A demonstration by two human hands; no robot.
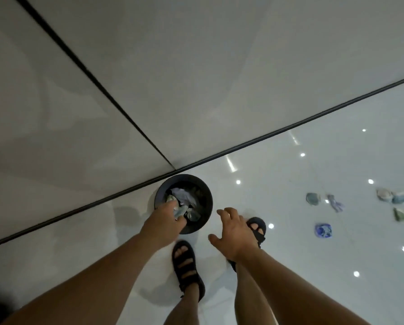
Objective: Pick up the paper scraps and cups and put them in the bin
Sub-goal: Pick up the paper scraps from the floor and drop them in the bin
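step: left hand (165, 218) over round black bin (207, 207), grip cannot tell
right hand (234, 233): released, empty
next: fetch crumpled bluish paper scraps (323, 230)

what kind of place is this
Likely an indoor room or hallway, at the foot of a wall: a glossy white floor reflects small round lights, plain pale wall panels meet it at a dark strip, and a small black bin stands close by.
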